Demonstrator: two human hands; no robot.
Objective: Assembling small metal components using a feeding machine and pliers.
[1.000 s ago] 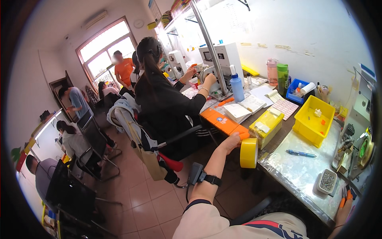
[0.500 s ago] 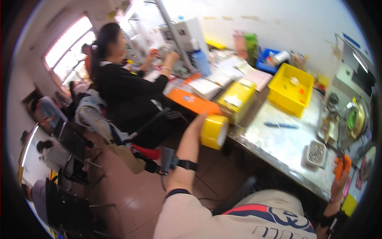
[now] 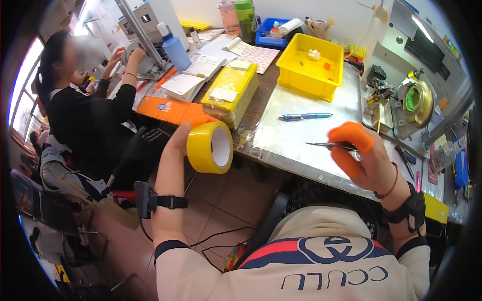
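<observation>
My left hand (image 3: 179,139), with orange covers on its fingers, grips a roll of yellow packing tape (image 3: 200,148) past the table's front edge. The white core of the roll faces right. Over the metal-topped part of the table, my right hand (image 3: 369,158) also wears orange finger covers. Between its thumb and fingers is a slim, pointed metal tool that looks like tweezers (image 3: 321,144), its tip pointing left. Part of the tool is hidden by the fingers. A blue pen (image 3: 305,116) lies on the table just beyond the tip.
A yellow bin (image 3: 309,83) with small scraps stands at the back. Left of it are a yellow-taped box (image 3: 231,95), an open notebook (image 3: 193,80) and a blue bottle (image 3: 175,51). A machine with a reel (image 3: 416,103) stands at right. A co-worker (image 3: 88,118) sits at left.
The view has swung right. My right hand has come in from the far right to over the table, with the pointed tool now showing. The tape roll stays in my left hand.
</observation>
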